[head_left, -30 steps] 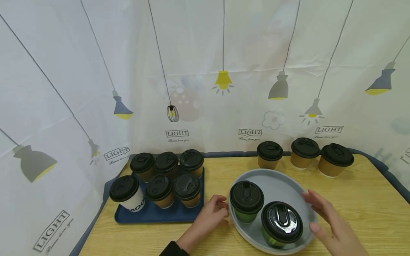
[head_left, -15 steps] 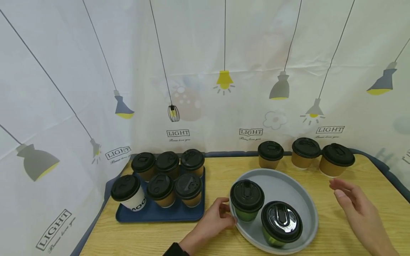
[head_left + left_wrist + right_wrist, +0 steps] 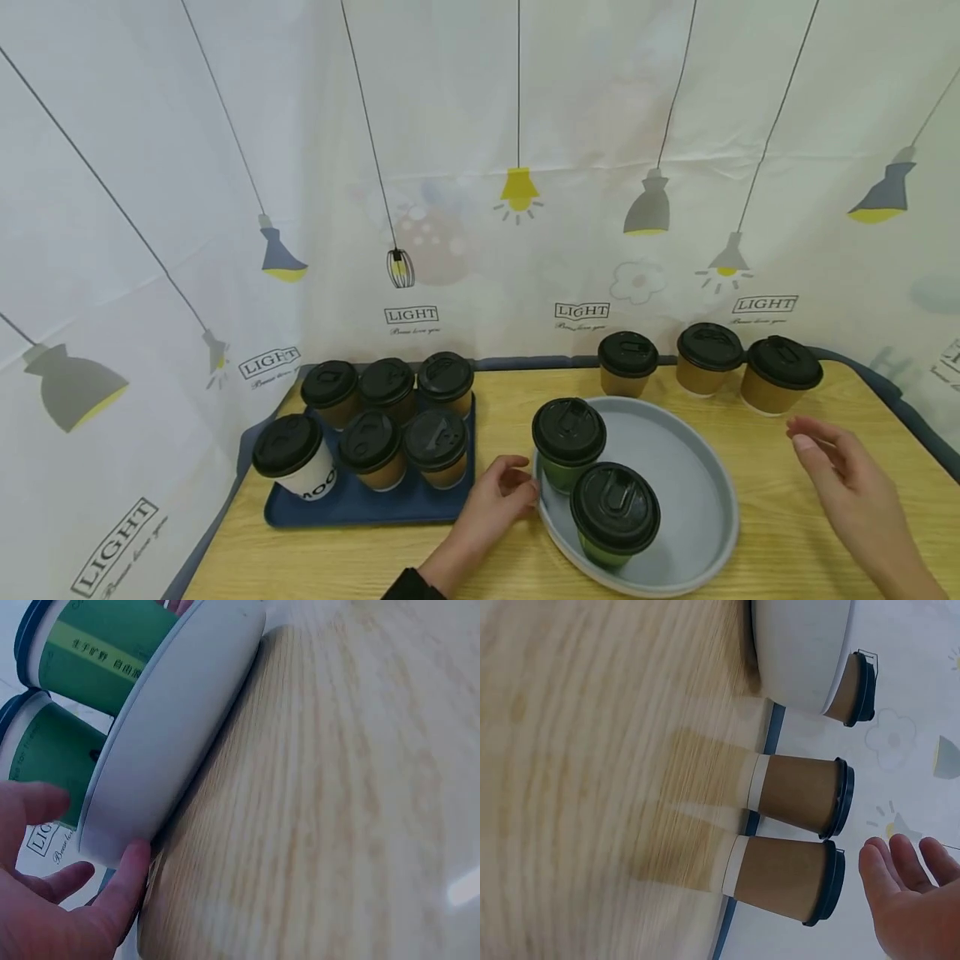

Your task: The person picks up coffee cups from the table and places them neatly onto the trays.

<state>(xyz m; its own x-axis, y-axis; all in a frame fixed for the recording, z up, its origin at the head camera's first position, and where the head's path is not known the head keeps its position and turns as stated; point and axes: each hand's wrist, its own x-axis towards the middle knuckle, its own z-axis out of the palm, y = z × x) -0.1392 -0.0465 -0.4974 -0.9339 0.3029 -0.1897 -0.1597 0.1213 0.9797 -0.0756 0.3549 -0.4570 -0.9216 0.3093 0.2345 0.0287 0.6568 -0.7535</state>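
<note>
Two green cups with black lids, a rear cup (image 3: 568, 442) and a front cup (image 3: 615, 512), stand upright on the left part of a round grey tray (image 3: 690, 467). My left hand (image 3: 495, 508) is at the tray's left rim. In the left wrist view, its thumb (image 3: 133, 862) touches the low outer wall, and a finger lies near one green cup (image 3: 56, 750); the fingers are loosely bent. My right hand (image 3: 862, 500) hovers right of the tray, fingers relaxed, holding nothing. In the right wrist view, brown cups (image 3: 784, 877) stand beyond that hand.
A blue rectangular tray (image 3: 367, 512) on the left bears several black-lidded cups, one of them a white cup (image 3: 311, 475). Three brown cups, among them a wide cup (image 3: 776, 387), stand along the back right edge of the wooden table (image 3: 795, 550). A printed curtain (image 3: 480, 100) hangs behind.
The round tray has turned clockwise, its two green cups shifting left and toward the back. My right hand has moved off the tray's right rim, farther right. My left hand stays at the left rim.
</note>
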